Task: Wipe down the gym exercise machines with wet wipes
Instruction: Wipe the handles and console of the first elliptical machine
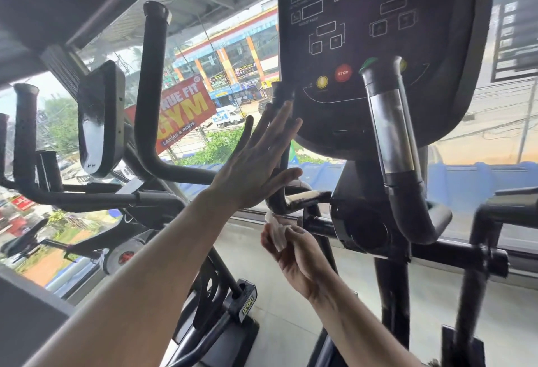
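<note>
A black elliptical machine fills the right half, its console [378,46] carrying a red STOP button [343,73]. My left hand [259,163] is raised flat with straight, spread fingers in front of the machine's left upright grip [281,98], fingertips near the console's lower left edge. Below it, my right hand [297,256] pinches a crumpled white wet wipe [276,231] just under the worn curved handlebar [300,199]. The right upright grip [391,122] with its silver sensor plate stands untouched.
A second machine stands to the left with its own console [100,119] and a tall curved black handle [151,90]. Large windows behind look onto a street and a red gym banner [186,110]. Pale tiled floor [291,294] lies below.
</note>
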A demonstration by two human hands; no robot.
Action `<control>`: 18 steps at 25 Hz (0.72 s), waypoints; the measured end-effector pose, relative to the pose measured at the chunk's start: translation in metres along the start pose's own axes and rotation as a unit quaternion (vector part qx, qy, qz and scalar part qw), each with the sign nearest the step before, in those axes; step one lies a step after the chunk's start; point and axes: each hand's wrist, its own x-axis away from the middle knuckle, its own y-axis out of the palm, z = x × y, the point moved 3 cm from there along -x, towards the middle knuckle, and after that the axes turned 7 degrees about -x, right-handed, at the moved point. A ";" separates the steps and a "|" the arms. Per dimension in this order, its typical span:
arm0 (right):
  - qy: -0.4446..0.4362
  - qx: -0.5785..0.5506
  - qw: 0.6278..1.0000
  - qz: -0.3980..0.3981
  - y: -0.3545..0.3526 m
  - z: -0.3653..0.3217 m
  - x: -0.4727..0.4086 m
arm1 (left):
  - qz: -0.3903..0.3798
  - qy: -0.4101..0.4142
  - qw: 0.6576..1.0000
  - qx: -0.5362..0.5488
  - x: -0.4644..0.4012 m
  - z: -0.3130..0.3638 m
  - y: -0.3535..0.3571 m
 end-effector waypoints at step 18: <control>-0.345 0.625 0.631 0.303 -0.137 -0.228 0.157 | 0.049 -0.056 0.996 0.047 0.079 0.123 0.101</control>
